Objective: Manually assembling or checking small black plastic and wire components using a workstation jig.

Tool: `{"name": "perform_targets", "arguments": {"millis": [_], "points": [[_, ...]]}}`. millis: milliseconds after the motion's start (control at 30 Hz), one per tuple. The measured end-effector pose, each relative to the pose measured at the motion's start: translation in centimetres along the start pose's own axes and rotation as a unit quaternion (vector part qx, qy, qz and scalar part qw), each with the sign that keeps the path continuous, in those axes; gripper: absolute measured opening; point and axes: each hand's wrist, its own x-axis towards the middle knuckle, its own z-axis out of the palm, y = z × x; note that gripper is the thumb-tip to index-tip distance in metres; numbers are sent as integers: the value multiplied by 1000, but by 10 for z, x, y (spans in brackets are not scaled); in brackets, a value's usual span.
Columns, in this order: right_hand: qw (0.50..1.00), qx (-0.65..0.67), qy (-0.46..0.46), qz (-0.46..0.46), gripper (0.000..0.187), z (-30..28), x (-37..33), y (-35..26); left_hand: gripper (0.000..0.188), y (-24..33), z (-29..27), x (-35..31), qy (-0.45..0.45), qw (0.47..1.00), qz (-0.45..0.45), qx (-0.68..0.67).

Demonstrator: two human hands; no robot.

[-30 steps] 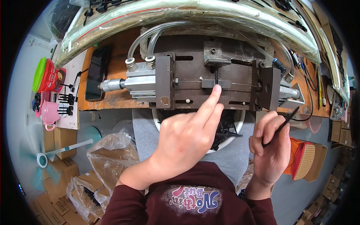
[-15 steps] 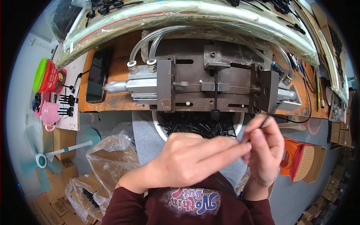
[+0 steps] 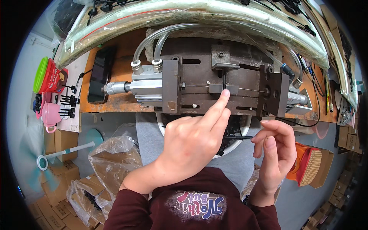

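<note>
My left hand (image 3: 193,138) reaches over the metal fixture, index finger stretched out. Its fingertip touches a black plastic rod (image 3: 224,76) standing across the small clamp block (image 3: 239,90). Another thin black rod (image 3: 238,137) sticks out from beneath this hand on the thumb side; the thumb and the grip are hidden. The free end of that rod comes close to the fingertips of my right hand (image 3: 278,153), which is loosely curled with thumb and fingers apart. Below the fixture, a white-rimmed basket (image 3: 161,124) of black parts is partly covered by my left hand.
Air cylinders (image 3: 147,86) with clear hoses (image 3: 153,36) flank the fixture. A phone (image 3: 100,78) lies on the wooden bench at left, near a pink cup (image 3: 51,115). A plastic-covered ledge (image 3: 191,15) runs behind. A fan (image 3: 42,163) and an orange stool (image 3: 304,165) stand lower down.
My left hand has moved up from my right hand to the rod in the fixture. My right fingers have loosened from their pinch. The left cylinder's end piece has shifted.
</note>
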Motion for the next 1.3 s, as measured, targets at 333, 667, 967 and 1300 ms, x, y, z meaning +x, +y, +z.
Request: {"name": "perform_targets", "arguments": {"millis": [333,667,967,1300], "points": [[989,72,-52,121,21,20,0,-11,37,5,-8,0,-27,990,-47,-133],[941,289,-81,157,15,12,14,1,15,13,-27,-29,-100,845,-211,-480],[980,193,44,-24,15,7,20,16,10,21,-41,-47,-155,706,-258,-641],[985,142,72,-67,21,26,6,3,9,-80,-123,-2,395,893,-51,-207]]}}
